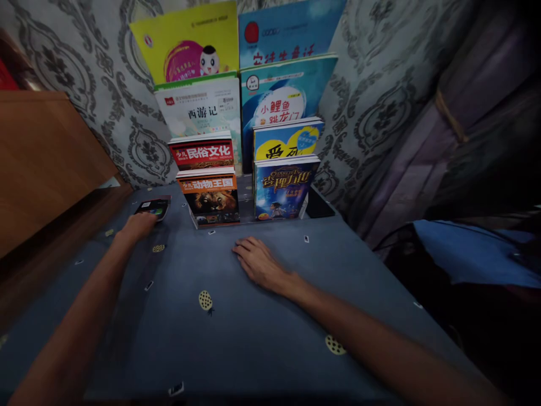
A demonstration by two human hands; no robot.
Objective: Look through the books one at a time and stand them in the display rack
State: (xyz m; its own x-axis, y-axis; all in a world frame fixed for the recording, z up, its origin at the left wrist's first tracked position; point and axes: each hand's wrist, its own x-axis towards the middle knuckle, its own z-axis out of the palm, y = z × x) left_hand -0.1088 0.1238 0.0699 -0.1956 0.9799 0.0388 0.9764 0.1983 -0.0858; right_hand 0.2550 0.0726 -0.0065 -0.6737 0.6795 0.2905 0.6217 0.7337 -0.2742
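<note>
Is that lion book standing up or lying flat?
Standing up. The lion book sits upright in the front row of the rack, cover facing out, with other books stepped up behind it.

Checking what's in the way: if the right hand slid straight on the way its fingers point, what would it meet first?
The right hand lies flat on the blue cloth, fingers pointing up-left. Probably the lion-cover book comes first, though depth is unclear.

Tiered book rack against patterned wallpaper

On the blue pineapple-print tabletop [253, 332], the book rack [247, 186] stands at 12 o'clock: a lion-cover book [210, 200] and a dark fantasy-cover book [282, 189] in front, a red-banded book [203, 151] behind, a yellow book [188, 39] topmost. A wooden cabinet [46, 158] sits at 9 o'clock, purple curtains [456, 113] at 2 o'clock.
</note>
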